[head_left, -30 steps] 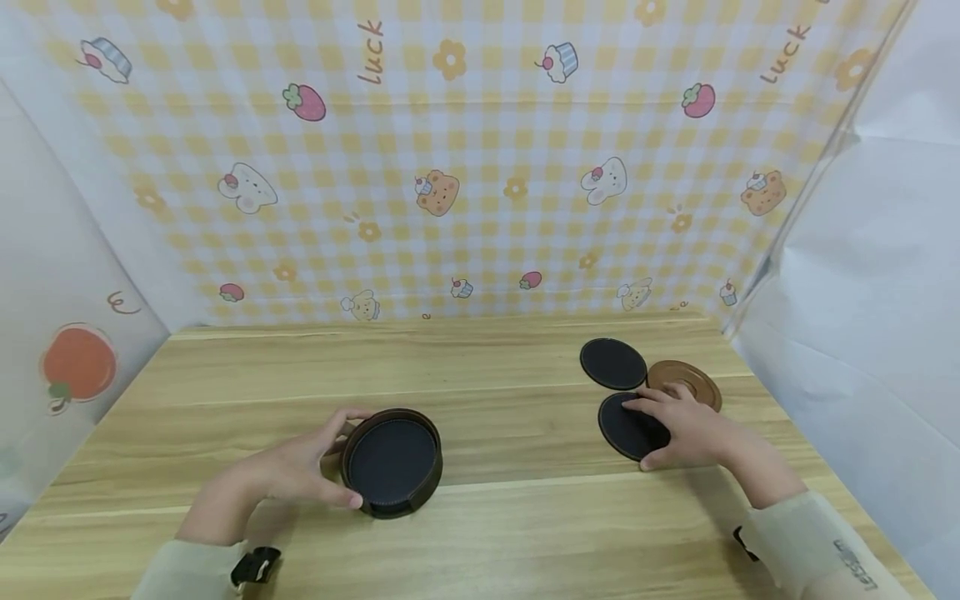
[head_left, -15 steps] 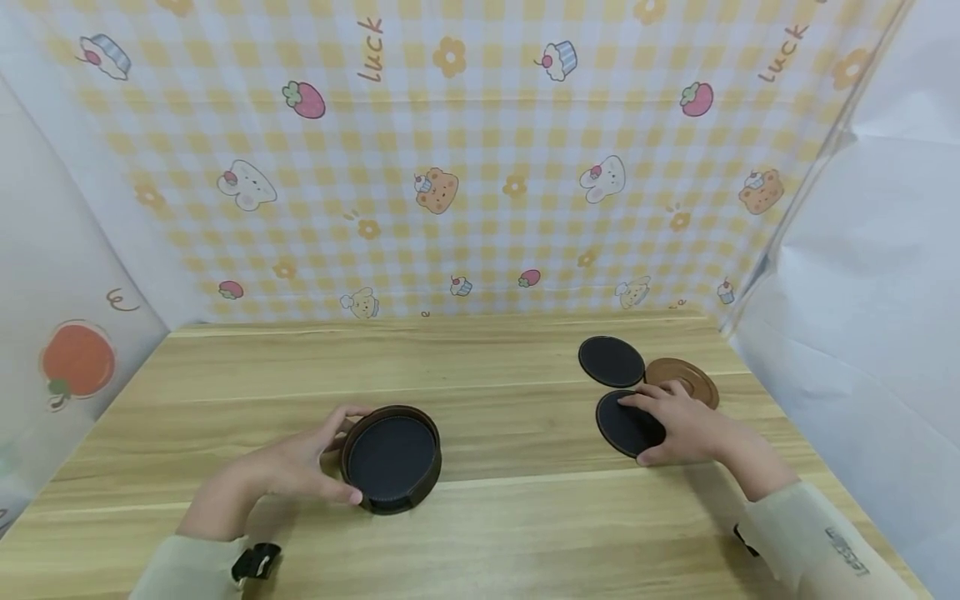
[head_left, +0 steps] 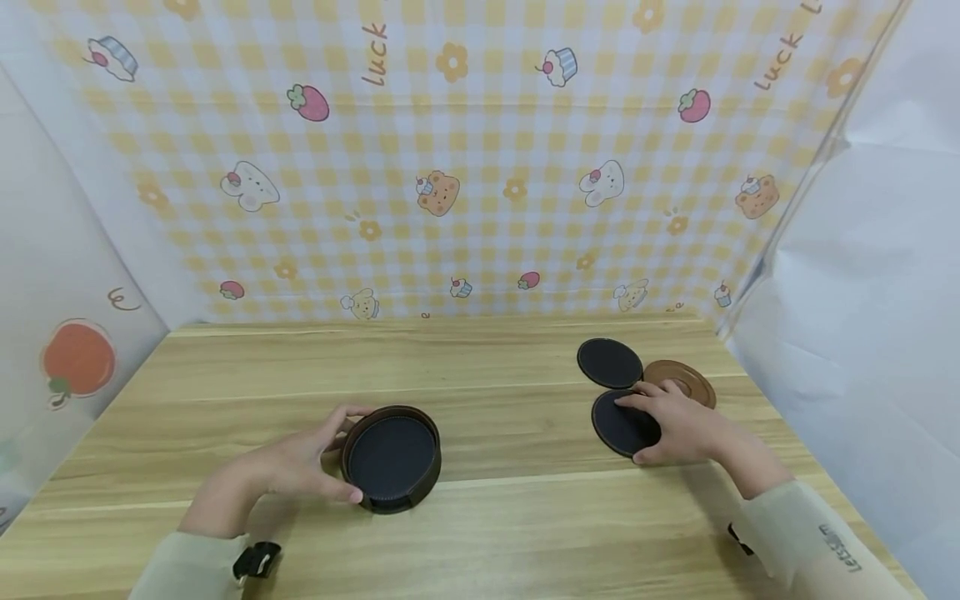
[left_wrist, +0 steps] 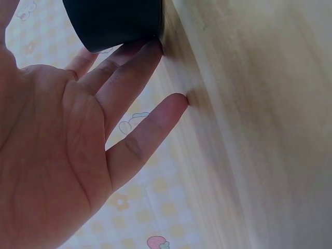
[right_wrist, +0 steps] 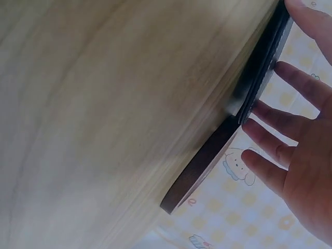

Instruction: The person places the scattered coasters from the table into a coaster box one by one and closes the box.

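In the head view, my left hand [head_left: 303, 467] steadies a dark round coaster holder [head_left: 431, 479] on the table, thumb at its front and fingers at its far left side. A black coaster [head_left: 393, 454] lies inside. The left wrist view shows the fingertips against the holder's wall [left_wrist: 116, 23]; the little finger touches the tabletop. My right hand [head_left: 678, 425] spreads over a black round coaster [head_left: 615, 425], index fingertip on its face, thumb at the near edge. Rather straight fingers [right_wrist: 267, 171] show in the right wrist view.
Behind the right hand lies another black coaster [head_left: 610, 362]. A brown round disc [head_left: 686, 379] with a raised ring sits beside it, partly covered by the hand. The wooden table [head_left: 495, 533] meets a checked cloth backdrop [head_left: 480, 250], with white sheets at both sides.
My right hand and the coaster beneath it have shifted very slightly left. The left hand and the coaster holder look the same.
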A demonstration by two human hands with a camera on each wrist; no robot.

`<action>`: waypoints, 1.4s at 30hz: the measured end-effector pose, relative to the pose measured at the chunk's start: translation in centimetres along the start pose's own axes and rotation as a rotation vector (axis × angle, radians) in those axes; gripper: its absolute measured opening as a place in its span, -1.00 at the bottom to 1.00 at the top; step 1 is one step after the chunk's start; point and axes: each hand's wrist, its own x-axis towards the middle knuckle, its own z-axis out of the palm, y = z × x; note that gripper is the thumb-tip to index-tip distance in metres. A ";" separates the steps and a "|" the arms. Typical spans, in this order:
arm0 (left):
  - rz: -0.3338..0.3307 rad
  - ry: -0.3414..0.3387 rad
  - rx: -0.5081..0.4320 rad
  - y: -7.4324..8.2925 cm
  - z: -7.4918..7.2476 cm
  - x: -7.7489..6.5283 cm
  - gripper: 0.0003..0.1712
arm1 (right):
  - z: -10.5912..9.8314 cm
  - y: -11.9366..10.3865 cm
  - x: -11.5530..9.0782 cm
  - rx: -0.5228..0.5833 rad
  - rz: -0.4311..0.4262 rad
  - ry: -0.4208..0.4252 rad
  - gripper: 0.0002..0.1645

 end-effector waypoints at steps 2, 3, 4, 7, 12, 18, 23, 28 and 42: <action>-0.005 0.000 0.001 0.0 0.0 0.0 0.18 | 0.1 0.0 0.0 0.004 -0.005 -0.002 -0.05; -0.008 0.000 -0.001 0.1 0.0 0.0 0.18 | 0.1 0.0 0.0 0.007 -0.007 -0.003 -0.05; -0.012 0.000 -0.002 0.1 0.0 0.0 0.18 | 0.1 0.0 0.0 0.010 -0.009 -0.004 -0.05; -0.016 0.000 0.000 0.1 0.0 0.0 0.19 | 0.1 0.0 0.0 0.018 -0.015 0.000 -0.05; 0.007 0.003 -0.001 0.0 0.0 0.0 0.18 | 0.1 -0.1 -0.1 0.028 -0.024 0.011 -0.06; 0.013 0.004 0.001 0.0 0.0 0.1 0.17 | 0.2 -0.2 -0.1 0.027 -0.036 0.015 -0.06; 0.012 0.008 0.012 0.1 0.0 0.0 0.17 | 0.1 -0.7 0.1 0.027 -0.044 0.003 -0.06; 0.014 0.008 0.018 0.1 0.0 0.0 0.17 | 0.2 -1.2 0.4 0.036 -0.053 0.005 -0.06; 0.016 0.003 0.005 -0.2 0.0 0.1 0.17 | 0.7 -2.8 1.8 0.020 -0.077 0.001 -0.08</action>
